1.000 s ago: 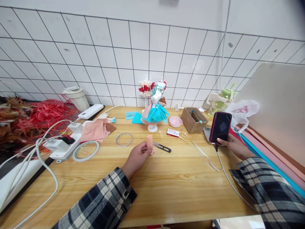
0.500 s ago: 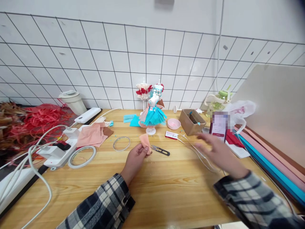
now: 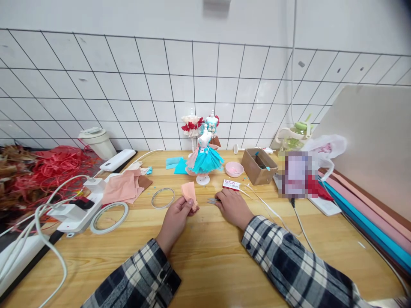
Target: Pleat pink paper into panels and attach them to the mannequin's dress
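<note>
My left hand point(image 3: 176, 220) pinches a small gathered piece of peach crepe paper point(image 3: 189, 191) between thumb and fingers, just above the table. To its right, my right hand point(image 3: 233, 208) is closed over the handles of a pair of thread snips point(image 3: 212, 200). Only the blades show, pointing left towards the paper; the handles are hidden under the fingers. Behind the hands stands a mini dress form point(image 3: 205, 160) with a turquoise and pink skirt, and two more dressed forms are behind it. A small red and white box point(image 3: 231, 185) lies just beyond my right hand.
Left are tape rolls point(image 3: 109, 217), folded peach sheets point(image 3: 120, 187), a power strip point(image 3: 78, 218) with cables and a red tangle point(image 3: 64, 162). A pink bowl point(image 3: 234, 169), cardboard box point(image 3: 259, 166), blurred-out phone point(image 3: 295, 174) and coloured rolls point(image 3: 369, 222) are right.
My right hand has come left from near the phone and down onto the thread snips, closing over their handles. My left hand still holds the peach paper, shifted slightly left in view.
</note>
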The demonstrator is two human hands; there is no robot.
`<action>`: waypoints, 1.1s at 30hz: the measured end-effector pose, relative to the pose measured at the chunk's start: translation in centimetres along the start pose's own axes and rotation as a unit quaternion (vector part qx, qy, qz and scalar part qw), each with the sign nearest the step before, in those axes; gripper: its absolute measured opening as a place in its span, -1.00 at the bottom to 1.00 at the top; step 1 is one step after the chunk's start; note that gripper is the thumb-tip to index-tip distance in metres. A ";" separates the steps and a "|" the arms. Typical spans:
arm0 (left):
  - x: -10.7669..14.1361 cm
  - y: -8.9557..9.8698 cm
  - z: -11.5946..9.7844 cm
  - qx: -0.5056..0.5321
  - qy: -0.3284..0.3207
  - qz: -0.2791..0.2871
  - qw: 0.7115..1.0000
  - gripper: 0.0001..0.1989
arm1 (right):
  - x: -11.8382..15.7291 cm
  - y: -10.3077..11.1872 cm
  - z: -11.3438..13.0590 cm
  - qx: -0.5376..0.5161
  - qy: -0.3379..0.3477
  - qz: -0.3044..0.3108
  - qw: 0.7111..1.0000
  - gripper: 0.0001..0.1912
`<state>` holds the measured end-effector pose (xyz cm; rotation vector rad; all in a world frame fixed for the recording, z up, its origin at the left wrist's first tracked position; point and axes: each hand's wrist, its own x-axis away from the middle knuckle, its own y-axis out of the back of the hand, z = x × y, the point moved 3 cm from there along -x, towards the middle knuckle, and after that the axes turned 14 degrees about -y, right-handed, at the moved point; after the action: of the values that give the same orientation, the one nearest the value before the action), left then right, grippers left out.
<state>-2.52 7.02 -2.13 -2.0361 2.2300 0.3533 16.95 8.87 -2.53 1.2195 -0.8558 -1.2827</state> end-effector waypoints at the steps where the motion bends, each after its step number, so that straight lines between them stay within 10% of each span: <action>1: 0.0 -0.1 -0.1 -0.004 -0.003 0.006 1.000 -0.67 | -0.1 0.0 -0.6 0.002 -0.009 -0.005 1.000 -0.82; 10: 0.1 0.0 0.3 -0.008 0.014 0.010 1.000 -0.71 | -1.0 0.9 -3.5 -0.015 -0.089 -0.070 0.993 -0.80; 21: 0.5 -0.2 -0.6 -0.156 -0.061 0.075 0.983 -0.79 | 2.0 2.1 1.9 -0.177 0.146 -0.129 0.965 -0.20; 33: 0.5 0.2 -0.4 -0.185 -0.065 0.091 0.976 -0.75 | 2.1 2.1 1.9 -0.145 0.092 -0.109 0.979 -0.80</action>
<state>-2.77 6.48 -1.82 -1.8944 2.4177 0.9544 15.89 6.20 -0.47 1.1963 -0.3939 -1.3887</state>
